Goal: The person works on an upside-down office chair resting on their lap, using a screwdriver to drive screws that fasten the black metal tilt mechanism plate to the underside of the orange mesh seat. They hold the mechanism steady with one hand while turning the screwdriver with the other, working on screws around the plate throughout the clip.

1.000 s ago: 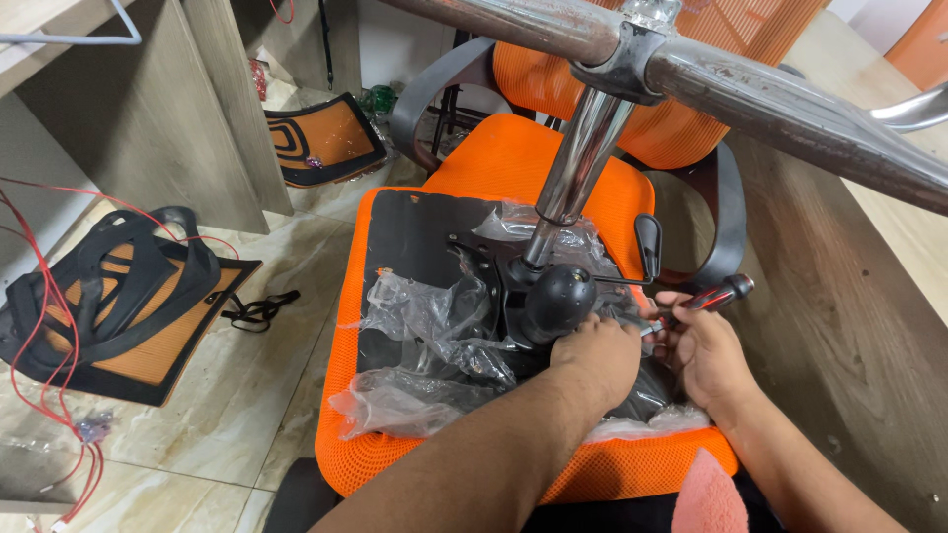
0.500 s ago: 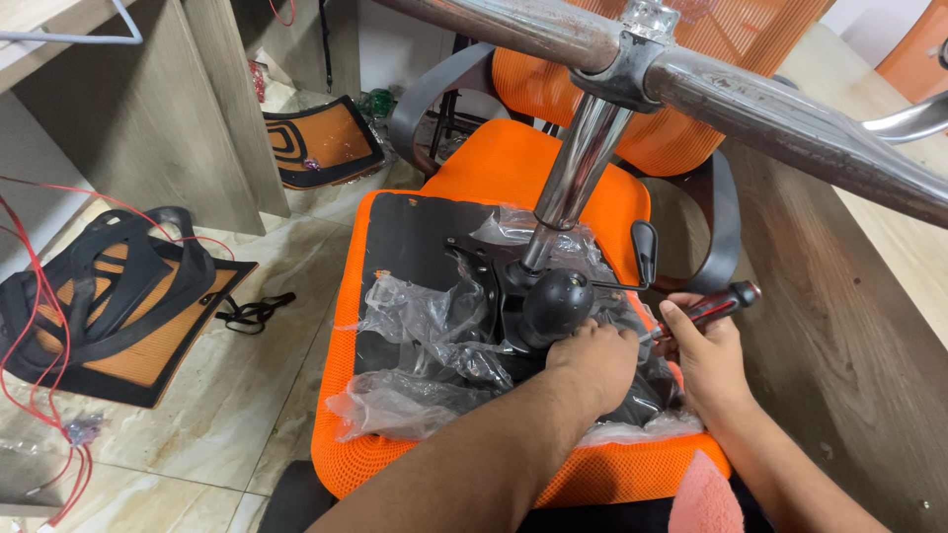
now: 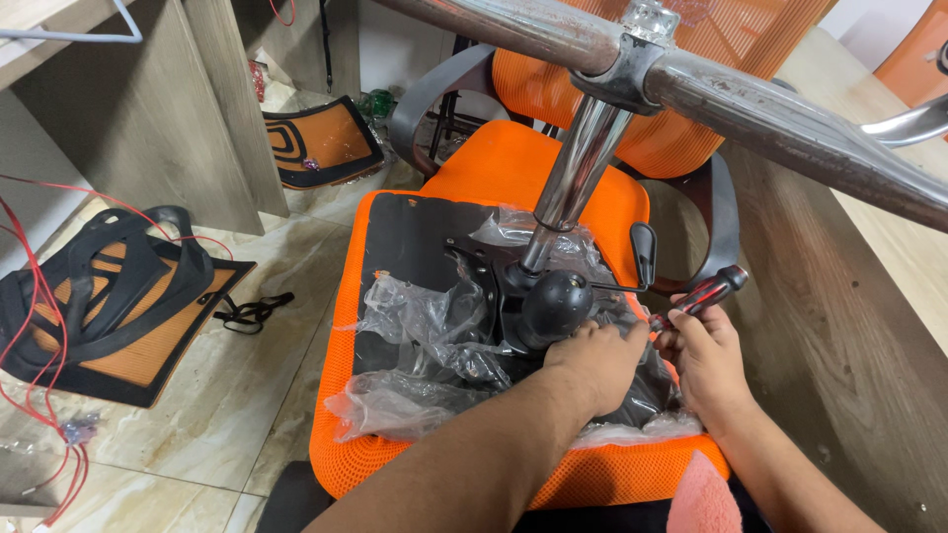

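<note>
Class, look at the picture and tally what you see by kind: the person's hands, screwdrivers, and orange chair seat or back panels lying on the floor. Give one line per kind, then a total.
Hands: 2, left hand and right hand
Screwdrivers: 1, red-and-black screwdriver
Floor panels: 2, near panel and far panel
Total: 5

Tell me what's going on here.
A person is working on the underside of an upturned orange chair seat, its chrome post pointing up. The left hand rests on the black mechanism at the post's foot. The right hand holds a red-and-black screwdriver beside it. Crumpled clear plastic wrap lies around the mechanism.
</note>
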